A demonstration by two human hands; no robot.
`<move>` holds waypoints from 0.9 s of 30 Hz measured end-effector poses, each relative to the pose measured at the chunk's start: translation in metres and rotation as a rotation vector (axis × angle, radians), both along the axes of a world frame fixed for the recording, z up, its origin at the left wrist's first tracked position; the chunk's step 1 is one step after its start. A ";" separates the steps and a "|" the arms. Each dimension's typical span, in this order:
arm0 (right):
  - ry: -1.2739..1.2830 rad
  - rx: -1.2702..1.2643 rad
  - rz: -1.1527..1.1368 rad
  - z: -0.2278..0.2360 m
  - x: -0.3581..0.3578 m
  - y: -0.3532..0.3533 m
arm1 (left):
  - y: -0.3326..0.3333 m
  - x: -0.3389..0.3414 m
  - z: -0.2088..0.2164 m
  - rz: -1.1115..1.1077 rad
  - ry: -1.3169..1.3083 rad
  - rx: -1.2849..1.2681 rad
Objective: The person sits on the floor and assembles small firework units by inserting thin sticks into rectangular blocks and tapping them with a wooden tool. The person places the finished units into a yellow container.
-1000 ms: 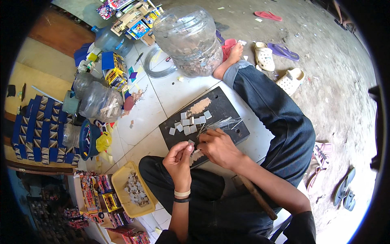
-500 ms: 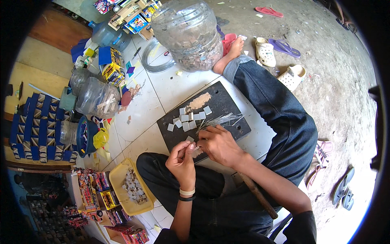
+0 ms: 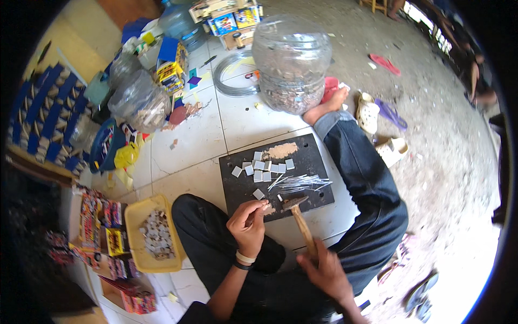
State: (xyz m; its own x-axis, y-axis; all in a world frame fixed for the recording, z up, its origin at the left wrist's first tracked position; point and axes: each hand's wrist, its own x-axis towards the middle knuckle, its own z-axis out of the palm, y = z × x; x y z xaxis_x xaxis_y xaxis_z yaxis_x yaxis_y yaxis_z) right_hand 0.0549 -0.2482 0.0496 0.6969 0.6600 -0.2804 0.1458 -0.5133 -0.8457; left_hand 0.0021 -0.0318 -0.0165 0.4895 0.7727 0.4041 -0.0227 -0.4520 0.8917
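A hammer (image 3: 303, 227) with a wooden handle is in my right hand (image 3: 328, 270), which is a little blurred. Its metal head hangs over the near edge of a black board (image 3: 237, 183). My left hand (image 3: 247, 227) is pinched closed at the board's near edge, left of the hammer head; whatever small piece its fingertips hold is too small to make out. Several small grey-topped square pieces (image 3: 258, 176) lie on the board, with one (image 3: 258, 194) apart near my left fingertips. To their right is a bundle of thin metal wires (image 3: 302, 183).
A yellow tray (image 3: 132, 237) of small square pieces stands by my left knee. Beyond the board are a big clear plastic container (image 3: 291, 59) of scraps and a wire coil (image 3: 220, 75). Colourful toy trucks (image 3: 116, 240) and a blue basin (image 3: 102, 154) line the left side.
My right hand has left the fingertips of my left hand and taken up the hammer, which lay by my lap. The hammer head has swung over the board. The view has shifted.
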 end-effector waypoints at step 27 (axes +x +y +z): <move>-0.536 0.015 0.114 0.040 -0.027 -0.023 | 0.001 0.000 -0.007 -0.025 -0.118 -0.025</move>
State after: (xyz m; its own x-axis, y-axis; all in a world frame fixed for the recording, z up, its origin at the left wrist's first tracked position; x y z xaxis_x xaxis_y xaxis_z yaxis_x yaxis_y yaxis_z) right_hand 0.0283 -0.2717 0.0894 0.6638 0.7406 0.1041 0.6119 -0.4579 -0.6449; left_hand 0.0025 -0.0306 -0.0238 0.4586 0.7714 0.4411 -0.1391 -0.4280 0.8930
